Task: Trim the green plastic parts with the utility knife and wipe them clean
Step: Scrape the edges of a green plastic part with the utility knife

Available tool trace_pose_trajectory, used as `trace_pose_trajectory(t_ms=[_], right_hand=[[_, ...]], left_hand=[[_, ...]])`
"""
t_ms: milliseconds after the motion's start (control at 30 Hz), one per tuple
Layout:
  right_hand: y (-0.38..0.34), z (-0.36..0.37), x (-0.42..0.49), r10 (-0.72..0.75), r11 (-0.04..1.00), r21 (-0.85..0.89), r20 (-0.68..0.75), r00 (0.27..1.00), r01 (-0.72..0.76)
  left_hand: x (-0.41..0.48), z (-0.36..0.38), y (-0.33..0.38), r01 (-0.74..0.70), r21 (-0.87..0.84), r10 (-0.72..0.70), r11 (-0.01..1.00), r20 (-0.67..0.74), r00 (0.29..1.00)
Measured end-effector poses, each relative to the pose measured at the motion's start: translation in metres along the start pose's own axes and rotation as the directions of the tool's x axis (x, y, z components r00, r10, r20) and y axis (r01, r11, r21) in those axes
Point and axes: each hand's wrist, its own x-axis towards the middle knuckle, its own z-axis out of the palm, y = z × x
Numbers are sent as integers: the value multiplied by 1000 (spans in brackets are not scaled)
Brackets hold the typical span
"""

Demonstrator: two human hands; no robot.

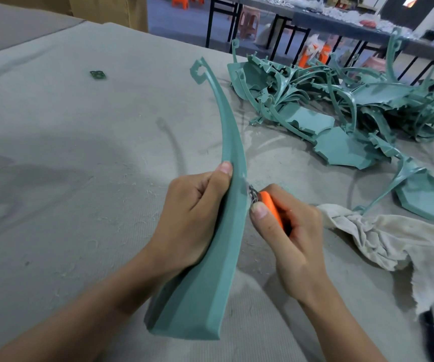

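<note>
Grey cloth-covered worktop (pixel 80 152) carries the work at frame centre, where the left grip (pixel 192 218) wraps the curved green part (pixel 227 131) and the right grip (pixel 291 231) clenches the utility knife (pixel 270 207) at its right edge, so shallow, steady strokes clear of both thumbs should serve best.

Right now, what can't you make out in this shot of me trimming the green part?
Head view:
- Utility knife: blade blurred against the green part; handle mostly inside the right hand.
- Left hand: fingertips behind the green part.
- Black object: top under the rag, cut by the bottom edge.
- Small green piece: too small.
</note>
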Motion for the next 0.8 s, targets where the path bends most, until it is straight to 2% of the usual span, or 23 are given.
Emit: trace_pose_trajectory(t_ms=[100, 333, 800], right_hand=[[1, -1, -3, -31, 999, 16, 44, 999, 30], [1, 0, -2, -26, 1000, 5, 34, 999, 25], [6, -2, 3, 33, 998, -45, -78, 996, -37]], left_hand=[[1, -1, 0, -19, 14, 19, 1000, -2, 1000], [2, -4, 0, -4, 5, 4, 1000, 3, 1000], [-3, 2, 1, -26, 21, 24, 999, 93, 995]])
